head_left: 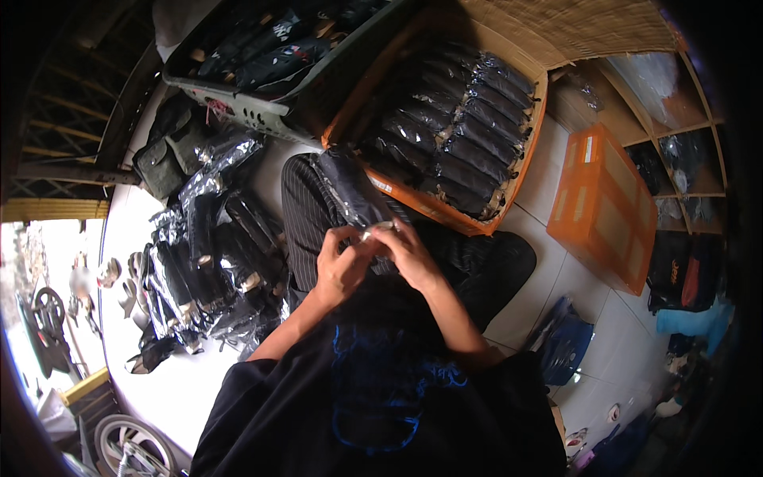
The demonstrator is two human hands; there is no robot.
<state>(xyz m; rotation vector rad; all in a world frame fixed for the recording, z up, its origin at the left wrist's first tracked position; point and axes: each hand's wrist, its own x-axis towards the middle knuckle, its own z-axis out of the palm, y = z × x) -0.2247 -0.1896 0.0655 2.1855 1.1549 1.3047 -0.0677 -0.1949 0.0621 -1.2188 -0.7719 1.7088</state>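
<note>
Draped shirt [381,389] hangs behind hands [343,268] [409,261] pinching slender bundle [350,188].

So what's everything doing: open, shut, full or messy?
Large brown cardboard box with orange tape: open, packed with plastic-wrapped black bundles
Smaller orange-taped cardboard box: shut
Grey plastic crate: uncovered, piled with dark things
Shiny black bundles at left: heaped loosely
Long dark bundle: held at near end by left fingers and right fingers

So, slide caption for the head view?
Left hand and right hand at a tubular dark bundle beside an open carton of wrapped bundles.
</note>
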